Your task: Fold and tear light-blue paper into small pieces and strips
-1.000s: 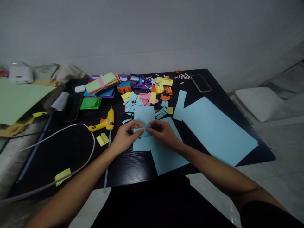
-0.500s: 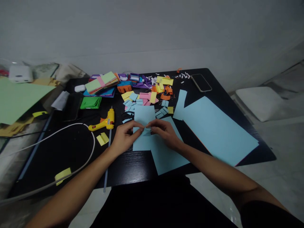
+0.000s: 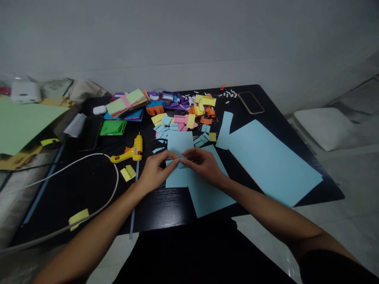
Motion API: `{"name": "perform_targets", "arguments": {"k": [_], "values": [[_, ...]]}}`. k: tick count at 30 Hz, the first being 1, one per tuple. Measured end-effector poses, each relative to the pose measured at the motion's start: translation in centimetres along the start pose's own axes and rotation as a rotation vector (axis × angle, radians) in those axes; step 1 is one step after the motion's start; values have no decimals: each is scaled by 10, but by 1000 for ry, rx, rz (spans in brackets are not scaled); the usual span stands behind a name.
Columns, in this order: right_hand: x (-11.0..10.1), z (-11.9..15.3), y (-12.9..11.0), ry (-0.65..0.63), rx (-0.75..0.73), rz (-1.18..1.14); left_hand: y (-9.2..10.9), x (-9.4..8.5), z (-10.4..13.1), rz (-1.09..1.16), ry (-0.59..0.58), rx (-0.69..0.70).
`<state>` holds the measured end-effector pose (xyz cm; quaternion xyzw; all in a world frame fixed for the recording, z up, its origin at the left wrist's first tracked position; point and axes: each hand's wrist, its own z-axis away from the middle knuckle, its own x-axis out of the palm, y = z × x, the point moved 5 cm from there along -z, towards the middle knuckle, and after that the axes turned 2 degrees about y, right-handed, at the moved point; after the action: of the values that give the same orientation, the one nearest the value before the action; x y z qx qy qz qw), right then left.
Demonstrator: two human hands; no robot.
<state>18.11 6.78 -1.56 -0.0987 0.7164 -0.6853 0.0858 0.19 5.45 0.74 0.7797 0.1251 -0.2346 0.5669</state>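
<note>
My left hand [image 3: 158, 167] and my right hand [image 3: 204, 163] meet over the light blue paper, fingertips close together. Between them they pinch a small light blue paper piece [image 3: 184, 159], seen nearly edge-on and partly hidden by the fingers. Below lies a light blue sheet [image 3: 176, 179], upright on the table, overlapping a second light blue sheet [image 3: 204, 201] set at an angle. Just past the fingers are small folded light blue paper pieces [image 3: 201, 140]. Black scissor-like handles [image 3: 160, 144] show partly beside the sheet.
A yellow hot glue gun [image 3: 130, 152] with a glue stick stands left, near a white cable [image 3: 117, 177]. Large blue sheets [image 3: 272, 161] and a phone [image 3: 251, 103] lie right. Coloured paper scraps [image 3: 180, 102] and a paper stack [image 3: 127, 103] cover the back of the black table [image 3: 160, 213].
My right thumb and fingers have shifted slightly left on the small blue paper piece, which now shows more edge-on. My left hand has hardly moved.
</note>
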Motion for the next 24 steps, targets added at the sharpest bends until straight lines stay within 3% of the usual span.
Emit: {"name": "perform_targets", "arguments": {"k": [7,12,17,24], "values": [[-2,-3,-3,-42,-5,76,0,-1,1,15,21,23],[1,-3,-2,-113,62,-57,-4,-4,0,48,76,-6],[3,-3,5,-101,125,-89,-3,-5,-2,140,144,-90],[-4,-6,9,-6,120,-211,-2,0,-3,251,48,-153]]}}
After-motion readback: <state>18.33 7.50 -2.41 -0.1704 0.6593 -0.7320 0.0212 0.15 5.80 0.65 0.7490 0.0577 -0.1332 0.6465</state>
